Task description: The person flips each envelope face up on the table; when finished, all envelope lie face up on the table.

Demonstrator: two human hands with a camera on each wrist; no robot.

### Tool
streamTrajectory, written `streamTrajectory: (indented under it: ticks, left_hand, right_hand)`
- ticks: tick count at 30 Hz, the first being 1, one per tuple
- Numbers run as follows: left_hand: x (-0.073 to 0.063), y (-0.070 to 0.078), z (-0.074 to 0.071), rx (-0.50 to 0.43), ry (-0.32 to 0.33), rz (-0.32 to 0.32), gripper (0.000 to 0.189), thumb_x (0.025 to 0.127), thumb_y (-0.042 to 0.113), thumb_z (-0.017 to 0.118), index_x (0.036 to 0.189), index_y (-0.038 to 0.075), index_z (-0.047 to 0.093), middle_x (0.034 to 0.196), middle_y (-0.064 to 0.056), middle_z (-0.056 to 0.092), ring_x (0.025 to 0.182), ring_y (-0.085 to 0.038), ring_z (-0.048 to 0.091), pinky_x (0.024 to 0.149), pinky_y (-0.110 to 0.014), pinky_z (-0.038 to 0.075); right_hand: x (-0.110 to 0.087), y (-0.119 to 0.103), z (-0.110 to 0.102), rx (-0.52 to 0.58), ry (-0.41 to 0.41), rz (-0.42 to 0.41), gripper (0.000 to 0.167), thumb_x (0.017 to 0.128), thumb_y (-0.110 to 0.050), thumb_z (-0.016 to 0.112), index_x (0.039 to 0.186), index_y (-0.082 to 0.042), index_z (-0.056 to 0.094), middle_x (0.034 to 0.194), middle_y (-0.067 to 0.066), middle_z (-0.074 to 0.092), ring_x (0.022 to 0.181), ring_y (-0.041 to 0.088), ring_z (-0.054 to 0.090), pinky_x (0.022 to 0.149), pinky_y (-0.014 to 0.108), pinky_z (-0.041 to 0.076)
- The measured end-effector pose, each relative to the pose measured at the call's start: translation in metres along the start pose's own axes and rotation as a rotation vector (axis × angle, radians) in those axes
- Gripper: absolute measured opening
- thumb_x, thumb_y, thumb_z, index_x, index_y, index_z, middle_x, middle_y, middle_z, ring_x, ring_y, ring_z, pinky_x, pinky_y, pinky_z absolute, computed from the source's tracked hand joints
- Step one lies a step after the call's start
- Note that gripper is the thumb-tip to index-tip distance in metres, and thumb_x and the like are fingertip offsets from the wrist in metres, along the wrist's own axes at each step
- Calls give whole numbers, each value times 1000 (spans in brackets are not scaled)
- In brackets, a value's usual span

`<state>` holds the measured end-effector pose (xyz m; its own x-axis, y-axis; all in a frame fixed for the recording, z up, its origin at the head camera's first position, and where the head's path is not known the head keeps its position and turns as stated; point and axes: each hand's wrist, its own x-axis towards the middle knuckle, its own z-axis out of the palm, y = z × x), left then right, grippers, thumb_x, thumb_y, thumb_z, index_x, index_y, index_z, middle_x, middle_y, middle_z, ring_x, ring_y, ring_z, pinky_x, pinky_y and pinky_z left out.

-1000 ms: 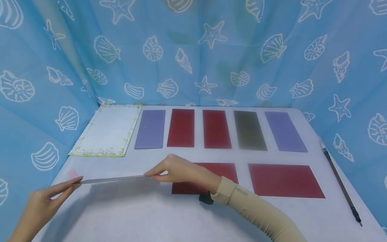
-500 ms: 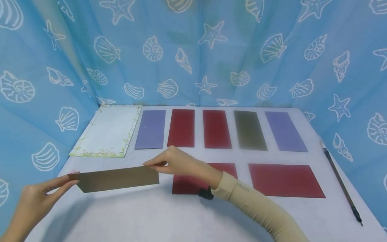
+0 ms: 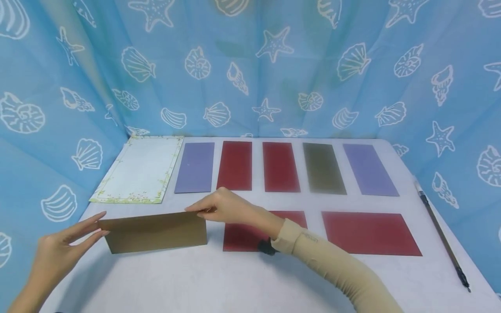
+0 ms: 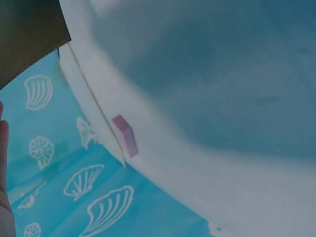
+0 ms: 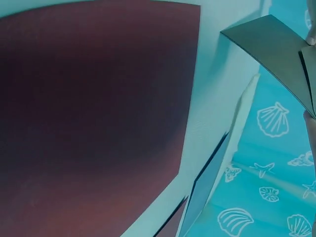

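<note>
A brown rectangular card (image 3: 156, 234) is held up on its long edge, its broad face tilted toward me. My right hand (image 3: 235, 211) pinches its top right corner between thumb and fingers. At the card's left end, my left hand (image 3: 58, 245) has its thumb in front of the edge and its fingers spread above and behind it. The same card (image 4: 27, 37) fills the top left of the left wrist view. A red card (image 3: 242, 237) lies flat under my right forearm, partly covered, and another red card (image 3: 372, 234) lies to its right.
Along the back lie a white sheet with a flowered border (image 3: 137, 169), purple cards (image 3: 195, 167) (image 3: 369, 169), red cards (image 3: 235, 165) (image 3: 280, 167) and a brown card (image 3: 324, 168). A brush (image 3: 442, 237) rests by the right edge. A pink block (image 4: 126, 136) sits near the table's left edge.
The card has turned from edge-on to showing its broad brown face. My right hand has risen slightly. The left thumb and fingers have spread wider and moved a little right.
</note>
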<state>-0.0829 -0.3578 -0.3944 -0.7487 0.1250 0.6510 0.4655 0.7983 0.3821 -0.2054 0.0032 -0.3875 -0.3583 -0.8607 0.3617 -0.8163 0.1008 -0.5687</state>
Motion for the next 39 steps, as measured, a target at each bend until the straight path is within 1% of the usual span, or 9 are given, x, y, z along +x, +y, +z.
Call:
streamTrajectory:
  ticks: [5, 10, 13, 16, 18, 21, 28, 34, 39]
  left_hand:
    - [2, -3, 2, 33, -23, 4, 54, 56, -4, 86, 108, 10, 75, 102, 36, 54, 45, 15, 34, 36, -12, 18]
    - [5, -9, 5, 66, -82, 9, 51, 60, -1, 86, 108, 11, 75, 105, 38, 55, 40, 9, 19, 36, -14, 19]
    - [7, -13, 7, 80, -123, -18, 48, 63, 2, 86, 109, 12, 75, 102, 17, 69, 47, 4, 47, 39, -13, 25]
    - [9, -16, 10, 102, -183, -42, 43, 67, 7, 86, 108, 11, 74, 96, -5, 74, 71, -19, 69, 49, -9, 37]
    - [11, -19, 11, 112, -231, -45, 41, 69, 11, 86, 109, 11, 74, 96, -7, 73, 84, -28, 69, 59, -7, 42]
    - [13, -23, 14, 126, -291, -39, 39, 71, 14, 85, 109, 11, 74, 98, -5, 73, 87, -26, 69, 66, -7, 45]
    - [22, -30, 21, 115, -423, -68, 37, 73, 14, 83, 107, 5, 73, 97, -11, 73, 89, -35, 68, 66, -42, 56]
    - [26, -39, 31, 82, -499, -87, 38, 73, 16, 83, 107, 3, 72, 98, -13, 72, 88, -34, 69, 66, -38, 57]
    - [29, -44, 38, 13, -606, -173, 38, 79, 17, 79, 111, -1, 70, 104, -17, 70, 94, -36, 68, 70, -38, 57]
  right_hand:
    - [2, 1, -1, -77, -50, 6, 35, 87, 0, 68, 122, -7, 68, 115, 4, 69, 91, 6, 68, 78, 11, 49]
    - [5, 6, -1, -184, -68, -13, 36, 88, -3, 69, 123, -9, 67, 116, 2, 68, 93, 8, 68, 79, 9, 47]
    - [6, 11, 0, -220, -80, -8, 36, 87, -3, 69, 123, -10, 67, 115, 0, 69, 89, 7, 68, 77, 8, 46]
    - [7, 15, 1, -224, -105, 18, 37, 87, -2, 69, 123, -10, 67, 115, 0, 69, 89, 7, 69, 77, 7, 46]
    - [8, 17, 2, -232, -123, 43, 38, 87, -3, 69, 124, -11, 67, 115, -1, 68, 88, 7, 69, 77, 7, 45]
    - [8, 18, 3, -237, -146, 80, 39, 86, -6, 72, 125, -12, 66, 116, -2, 68, 90, 6, 68, 78, 7, 45]
    - [9, 22, 6, -211, -188, 147, 40, 86, -8, 73, 125, -12, 66, 115, -1, 69, 91, 5, 67, 79, 12, 49]
    - [12, 27, 10, -222, -238, 233, 40, 86, -15, 75, 124, -13, 66, 108, -2, 71, 75, 1, 58, 69, 7, 42]
    - [13, 31, 14, -220, -264, 290, 38, 85, -16, 76, 122, -13, 68, 102, -2, 72, 67, 4, 48, 64, 11, 40]
